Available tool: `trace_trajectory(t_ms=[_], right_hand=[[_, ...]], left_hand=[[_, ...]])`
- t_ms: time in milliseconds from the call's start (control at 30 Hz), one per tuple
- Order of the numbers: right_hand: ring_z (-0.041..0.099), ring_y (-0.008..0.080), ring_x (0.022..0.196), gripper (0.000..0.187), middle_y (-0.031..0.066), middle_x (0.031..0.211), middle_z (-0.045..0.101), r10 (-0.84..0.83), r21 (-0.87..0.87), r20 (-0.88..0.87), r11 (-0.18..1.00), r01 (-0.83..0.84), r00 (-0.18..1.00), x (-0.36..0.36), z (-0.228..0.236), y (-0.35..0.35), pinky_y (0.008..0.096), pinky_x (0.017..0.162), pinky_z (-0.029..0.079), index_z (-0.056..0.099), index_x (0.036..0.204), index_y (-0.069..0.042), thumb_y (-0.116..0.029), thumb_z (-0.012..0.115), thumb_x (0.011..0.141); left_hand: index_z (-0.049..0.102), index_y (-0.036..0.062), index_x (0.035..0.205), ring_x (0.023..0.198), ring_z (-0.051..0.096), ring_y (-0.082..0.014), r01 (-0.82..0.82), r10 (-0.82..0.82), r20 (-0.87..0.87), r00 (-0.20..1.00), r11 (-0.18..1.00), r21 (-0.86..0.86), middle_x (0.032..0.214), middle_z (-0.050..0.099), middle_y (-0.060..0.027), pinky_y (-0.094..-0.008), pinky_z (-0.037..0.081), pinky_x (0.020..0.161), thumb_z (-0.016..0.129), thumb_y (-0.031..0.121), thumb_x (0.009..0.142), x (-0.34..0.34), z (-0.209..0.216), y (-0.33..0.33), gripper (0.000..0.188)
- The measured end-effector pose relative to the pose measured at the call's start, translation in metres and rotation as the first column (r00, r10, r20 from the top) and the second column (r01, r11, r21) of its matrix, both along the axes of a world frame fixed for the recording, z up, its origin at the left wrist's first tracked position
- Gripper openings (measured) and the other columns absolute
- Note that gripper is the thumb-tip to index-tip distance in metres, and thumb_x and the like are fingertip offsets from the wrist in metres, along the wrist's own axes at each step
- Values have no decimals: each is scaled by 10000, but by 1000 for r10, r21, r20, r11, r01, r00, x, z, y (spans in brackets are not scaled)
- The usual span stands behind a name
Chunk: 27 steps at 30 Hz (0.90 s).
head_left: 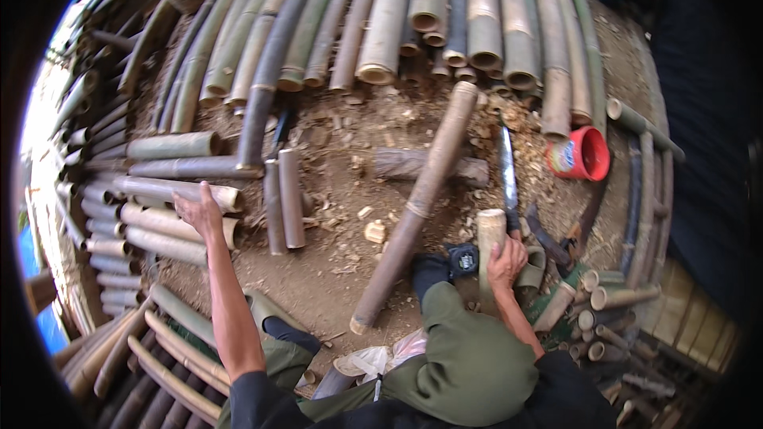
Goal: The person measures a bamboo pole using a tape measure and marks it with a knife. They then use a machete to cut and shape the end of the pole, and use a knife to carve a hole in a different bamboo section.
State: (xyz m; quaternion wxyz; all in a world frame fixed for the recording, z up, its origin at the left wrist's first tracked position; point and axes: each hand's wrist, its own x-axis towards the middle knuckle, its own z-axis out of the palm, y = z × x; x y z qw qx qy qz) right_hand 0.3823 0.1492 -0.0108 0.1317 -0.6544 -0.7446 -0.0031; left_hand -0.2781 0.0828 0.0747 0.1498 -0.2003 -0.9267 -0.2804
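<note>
My right hand (506, 264) is closed around the side of a short, pale bamboo piece (490, 226) standing upright by my right knee. My left arm reaches out to the left. There my left hand (200, 211), fingers stretched, lies over or against the ends of stacked bamboo pieces (167, 237); whether it touches them I cannot tell. Between my hands a long bamboo pole (421, 199) slants across a short log (397, 165) on the dirt. A machete (509, 171) lies just beyond my right hand, blade pointing away. A black tape measure (462, 260) sits beside the upright piece.
Rows of bamboo poles (381, 32) fill the far side. A red tub (590, 155) lies tipped at the right. Two short bamboo pieces (290, 199) lie left of centre. More bamboo is piled at lower left (179, 349) and lower right (608, 322). Wood chips litter the dirt.
</note>
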Motion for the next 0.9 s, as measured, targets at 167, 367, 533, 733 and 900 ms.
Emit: trace_trajectory(t_ms=[167,367,533,733,900], right_hand=[[460,407,1201,492,217,1253,516,-66,-26,-68,998,64,996,-1,8,-13,545,1035,336,499,1339,4,-301,551,956],[360,414,1342,818,236,1429,389,582,-429,29,741,-516,813,-55,64,-30,533,1159,224,322,1511,-68,-68,621,749],[377,406,1350,824,226,1443,391,710,-466,100,652,-598,697,-46,37,-6,499,1174,230,265,1512,-25,-34,609,763],[446,418,1247,951,240,1327,472,518,-610,-221,588,-532,826,-64,61,6,458,1072,395,313,1471,-21,-307,788,698],[607,234,1112,658,136,1212,621,-642,-632,-673,240,-737,368,-68,70,3,366,1011,463,447,1430,-27,-410,596,916]], left_hand=[[494,10,1358,1226,550,-379,831,-735,510,447,552,67,1333,544,-248,-467,437,1046,837,298,753,265,-10,26,753],[343,31,1395,1019,645,-397,849,-354,892,280,526,-58,1133,625,-241,-475,560,868,873,342,663,336,-34,13,956],[373,119,1429,1171,578,-342,891,-502,743,442,338,-303,1270,596,-171,-469,511,989,893,316,641,241,-11,-50,965],[494,223,1354,1195,472,-342,802,-493,636,594,296,-520,1264,486,-117,-468,417,992,794,132,572,147,-8,-141,842],[440,121,1406,1243,469,-374,631,-525,392,755,418,-654,1359,474,-160,-510,385,1077,717,69,709,189,-45,-159,752]])
